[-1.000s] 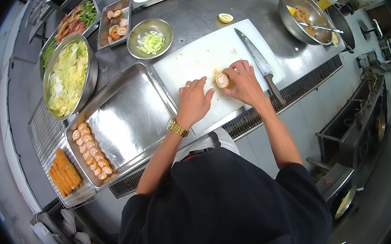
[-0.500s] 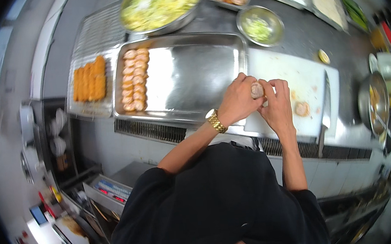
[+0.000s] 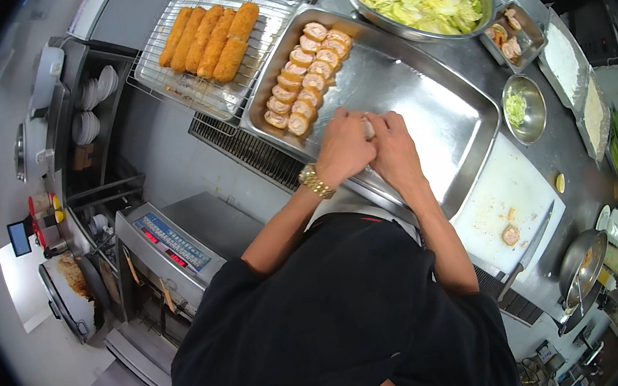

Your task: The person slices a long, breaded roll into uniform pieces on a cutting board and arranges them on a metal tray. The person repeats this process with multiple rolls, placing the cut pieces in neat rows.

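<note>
The left grip [image 3: 344, 147] and the right grip [image 3: 396, 152] are narrow, holding together one roll slice [image 3: 368, 129], partly hidden, above the metal tray [image 3: 403, 83]. Ahead-left of them, the tray carries two rows of slices [image 3: 312, 81]; farther, about six fried sticks [image 3: 216, 42]. To their right are one cut slice [image 3: 511, 234] and one knife [image 3: 538, 233]. To their left, small red characters glow on a blue panel [image 3: 194, 253], unreadable.

Roll slice [image 3: 368, 129] mostly behind hands [image 3: 344, 150] [image 3: 396, 153]

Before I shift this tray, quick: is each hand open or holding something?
Left hand: closed, holding a roll slice.
Right hand: curled against that slice; grip hidden.
</note>
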Motion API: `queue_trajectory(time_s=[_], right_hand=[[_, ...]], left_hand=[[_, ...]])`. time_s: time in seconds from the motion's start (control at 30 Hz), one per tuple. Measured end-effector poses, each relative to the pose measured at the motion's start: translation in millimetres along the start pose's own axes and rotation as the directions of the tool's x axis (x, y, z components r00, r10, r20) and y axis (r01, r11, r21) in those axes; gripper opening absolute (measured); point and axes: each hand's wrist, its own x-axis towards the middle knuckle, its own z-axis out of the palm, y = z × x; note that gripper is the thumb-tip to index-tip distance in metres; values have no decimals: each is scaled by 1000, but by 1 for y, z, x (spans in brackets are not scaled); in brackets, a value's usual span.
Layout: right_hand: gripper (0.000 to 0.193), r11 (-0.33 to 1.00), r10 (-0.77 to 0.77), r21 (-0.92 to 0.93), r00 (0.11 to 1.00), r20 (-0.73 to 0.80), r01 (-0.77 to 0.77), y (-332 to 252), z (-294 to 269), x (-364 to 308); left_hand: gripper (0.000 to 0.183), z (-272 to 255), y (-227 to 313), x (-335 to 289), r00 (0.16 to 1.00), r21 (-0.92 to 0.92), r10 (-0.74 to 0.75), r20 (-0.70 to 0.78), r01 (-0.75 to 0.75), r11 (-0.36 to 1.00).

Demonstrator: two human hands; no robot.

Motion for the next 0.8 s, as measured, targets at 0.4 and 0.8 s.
queue_trajectory(time_s=[0.4, 0.8], right_hand=[[55, 855, 434, 216, 878, 202, -472, -39, 82, 40], [50, 784, 505, 304, 841, 193, -541, -54, 81, 32]], left_hand=[[40, -119, -111, 8, 991, -206, -128, -26, 120, 971], [24, -107, -106, 82, 843, -96, 424, 333, -417, 904]])
